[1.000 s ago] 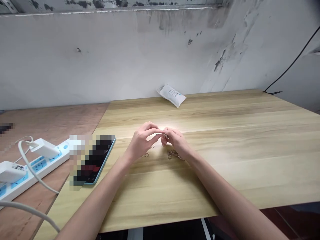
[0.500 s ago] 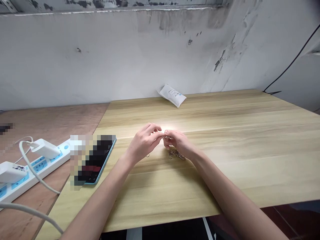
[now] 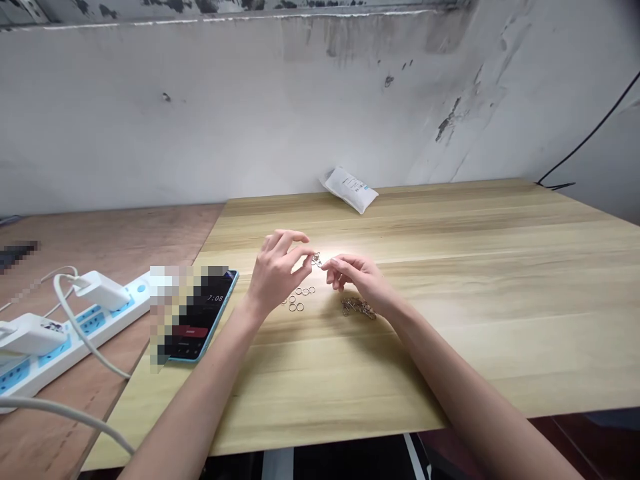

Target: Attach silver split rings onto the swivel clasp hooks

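Between the thumb and forefinger of my left hand (image 3: 275,273) is a small shiny metal clasp (image 3: 317,259), held just above the table. Its right end reaches the fingertips of my right hand (image 3: 357,275), whose thumb and forefinger are pinched together there. The exact shape of the clasp is too small to make out. Several thin metal rings (image 3: 300,307) lie flat on the table below and to the right of my left hand. A tangled pile of small metal clasps (image 3: 358,307) sits under my right wrist.
The wood-grain table (image 3: 500,300) meets a stained white wall (image 3: 250,120). A white packet (image 3: 350,189) lies near the wall. On the left are a phone (image 3: 205,320) with a partly blurred screen and a white power strip (image 3: 80,337) with chargers and cables.
My hands have drawn a little apart, and the metal clasp now shows between them. My left hand has moved up and left, uncovering the rings. The view has shifted slightly.
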A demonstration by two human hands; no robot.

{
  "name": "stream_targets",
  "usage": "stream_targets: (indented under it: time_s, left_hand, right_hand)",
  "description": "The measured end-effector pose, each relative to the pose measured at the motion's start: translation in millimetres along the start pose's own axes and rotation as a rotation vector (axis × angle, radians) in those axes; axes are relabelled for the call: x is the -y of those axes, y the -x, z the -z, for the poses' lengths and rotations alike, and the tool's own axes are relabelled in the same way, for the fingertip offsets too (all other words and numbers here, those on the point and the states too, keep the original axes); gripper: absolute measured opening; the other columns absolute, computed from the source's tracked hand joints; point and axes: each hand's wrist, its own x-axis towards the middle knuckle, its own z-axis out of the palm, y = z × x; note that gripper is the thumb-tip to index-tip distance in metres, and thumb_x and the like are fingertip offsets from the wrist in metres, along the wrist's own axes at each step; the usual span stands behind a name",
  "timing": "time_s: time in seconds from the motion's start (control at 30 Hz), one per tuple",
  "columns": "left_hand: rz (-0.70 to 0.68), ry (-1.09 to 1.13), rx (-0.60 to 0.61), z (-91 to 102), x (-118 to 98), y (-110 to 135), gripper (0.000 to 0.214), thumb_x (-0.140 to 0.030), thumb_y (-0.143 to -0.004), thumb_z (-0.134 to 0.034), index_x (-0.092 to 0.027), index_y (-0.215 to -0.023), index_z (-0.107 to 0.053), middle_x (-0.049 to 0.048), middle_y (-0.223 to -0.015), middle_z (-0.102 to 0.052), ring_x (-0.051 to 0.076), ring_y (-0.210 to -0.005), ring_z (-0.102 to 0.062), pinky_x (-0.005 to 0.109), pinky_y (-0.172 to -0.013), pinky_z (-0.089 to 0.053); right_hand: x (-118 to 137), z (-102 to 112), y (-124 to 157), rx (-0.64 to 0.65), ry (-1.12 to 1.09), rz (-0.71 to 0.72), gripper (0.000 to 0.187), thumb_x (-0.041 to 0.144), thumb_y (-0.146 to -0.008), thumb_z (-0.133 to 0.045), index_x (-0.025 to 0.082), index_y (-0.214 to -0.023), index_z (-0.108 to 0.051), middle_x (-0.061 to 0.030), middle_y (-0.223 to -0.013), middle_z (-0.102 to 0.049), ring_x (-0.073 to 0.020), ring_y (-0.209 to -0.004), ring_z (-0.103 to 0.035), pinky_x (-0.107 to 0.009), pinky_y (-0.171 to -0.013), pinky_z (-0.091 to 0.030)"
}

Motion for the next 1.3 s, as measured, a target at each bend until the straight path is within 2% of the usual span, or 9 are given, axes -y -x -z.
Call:
stream_targets:
  time_s: [0.17,0.33,0.53,0.7,0.87,0.97,1.07,1.17,1.3]
  left_hand:
    - [-0.051,0.011,0.015,-1.1,-5.5,0.1,0.008,-0.019,-0.087,-0.061,-0.023,-0.086,-0.069,0.0045,-0.104,-0.067,0.021,-0.099,-0.058,0.036,-0.087,-0.043]
    - [-0.079,0.006,0.007,-2.1,-6.4,0.5,0.007,-0.019,-0.087,-0.063,-0.022,-0.085,-0.069,0.0051,-0.106,-0.067,0.022,-0.098,-0.058,0.037,-0.087,-0.042]
    - [-0.068,-0.061,0.044,-4.0,-2.5,2.2,0.009,-0.019,-0.087,-0.062,-0.022,-0.082,-0.069,0.0052,-0.106,-0.067,0.022,-0.100,-0.059,0.039,-0.089,-0.040]
    - [0.019,-0.062,0.068,-1.8,3.6,3.1,0.006,-0.018,-0.085,-0.064,-0.021,-0.084,-0.069,0.0060,-0.109,-0.066,0.024,-0.103,-0.058,0.041,-0.091,-0.039]
    - [0.022,-0.033,0.059,-3.1,0.2,3.0,0.009,-0.020,-0.087,-0.061,-0.021,-0.085,-0.069,0.0059,-0.109,-0.066,0.023,-0.103,-0.058,0.040,-0.091,-0.039]
    - [-0.032,-0.020,0.047,-5.2,-6.5,2.9,0.010,-0.020,-0.089,-0.060,-0.022,-0.084,-0.069,0.0054,-0.108,-0.067,0.023,-0.104,-0.057,0.039,-0.091,-0.039]
    - [-0.015,0.022,0.028,-4.5,-9.2,2.2,0.009,-0.020,-0.088,-0.061,-0.022,-0.083,-0.069,0.0053,-0.109,-0.067,0.022,-0.104,-0.058,0.039,-0.090,-0.039]
    - [0.037,0.083,0.018,-2.3,-7.0,1.3,0.008,-0.021,-0.088,-0.062,-0.022,-0.083,-0.069,0.0051,-0.110,-0.065,0.022,-0.104,-0.058,0.039,-0.090,-0.039]
    - [0.133,0.184,0.051,-3.8,-4.2,2.5,0.007,-0.020,-0.087,-0.063,-0.021,-0.083,-0.068,0.0048,-0.112,-0.064,0.023,-0.107,-0.057,0.041,-0.094,-0.037]
  right_hand:
    - [2.2,-1.3,1.2,-0.041,0.059,0.016,0.036,0.046,-0.088,-0.060,0.024,-0.116,-0.065,-0.0019,-0.090,-0.062,-0.0094,-0.062,-0.051,-0.025,-0.059,-0.044]
    - [1.4,-1.3,-0.2,-0.013,0.176,0.058,0.034,0.049,-0.088,-0.059,0.018,-0.091,-0.071,-0.0009,-0.076,-0.059,-0.0090,-0.056,-0.042,-0.024,-0.052,-0.036]
    - [-1.6,-5.2,0.9,-0.191,0.383,0.263,0.022,0.039,-0.084,-0.067,0.019,-0.090,-0.071,-0.0022,-0.078,-0.063,-0.0113,-0.062,-0.048,-0.026,-0.057,-0.039]
    - [1.5,-4.3,5.2,-0.084,0.500,0.356,0.017,0.035,-0.086,-0.065,0.020,-0.087,-0.074,-0.0021,-0.075,-0.061,-0.0107,-0.059,-0.049,-0.026,-0.055,-0.040]
    - [0.3,-5.0,2.5,-0.165,0.438,0.213,0.026,0.042,-0.090,-0.059,0.020,-0.096,-0.071,-0.0034,-0.083,-0.064,-0.0102,-0.059,-0.049,-0.025,-0.054,-0.040]
    - [-1.4,-6.4,1.2,-0.050,0.246,0.082,0.033,0.050,-0.089,-0.057,0.019,-0.092,-0.068,-0.0009,-0.076,-0.060,-0.0088,-0.054,-0.046,-0.023,-0.049,-0.038]
    - [-2.3,-5.1,0.7,0.019,0.174,0.050,0.034,0.052,-0.088,-0.058,0.019,-0.083,-0.064,0.0041,-0.060,-0.048,-0.0084,-0.049,-0.041,-0.022,-0.047,-0.036]
    - [-2.3,0.2,-0.9,-0.026,0.295,0.129,0.028,0.046,-0.089,-0.058,0.019,-0.085,-0.066,0.0023,-0.064,-0.053,-0.0092,-0.053,-0.044,-0.023,-0.050,-0.037]
    - [0.1,8.0,-1.9,-0.237,0.640,0.376,0.015,0.031,-0.090,-0.058,0.019,-0.089,-0.068,-0.0013,-0.073,-0.061,-0.0107,-0.057,-0.047,-0.025,-0.055,-0.038]
